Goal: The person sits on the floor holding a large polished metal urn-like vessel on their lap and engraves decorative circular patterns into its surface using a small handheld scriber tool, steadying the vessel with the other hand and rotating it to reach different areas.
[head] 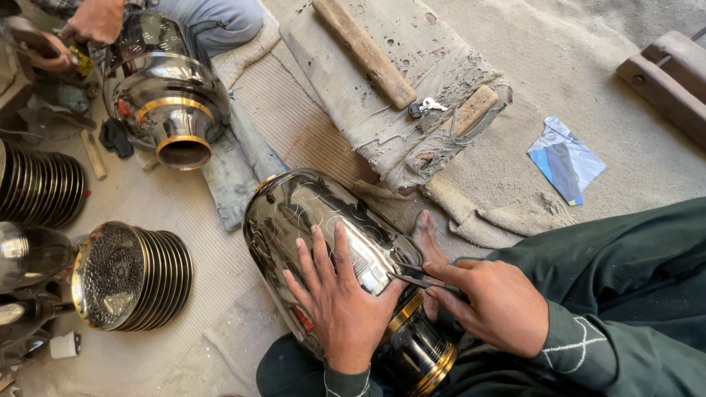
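On the sandy workshop floor (603,95), a large polished dark metal vessel with brass-coloured bands (323,242) is laid on its side across the lap of the seated person in green sleeves. It is steadied by the left hand (342,301), which is spread flat on the curved wall with the fingers apart, gripping nothing. A thin dark metal engraving tool (415,278) is clamped in the closed grip of the right hand (496,305), its tip set against the vessel near the banded neck. Pale circular and looping lines are already scribed over part of the shiny wall; the patch beneath the left hand is hidden, and the far side cannot be seen, so perhaps half the surface is left unmarked. A bare foot (428,239) is pressed against the vessel. Further off, a second similar banded metal vessel (170,103) is being worked by another person, and stacked dark ribbed metal lids with gold rims (136,276) lie well apart to the left.
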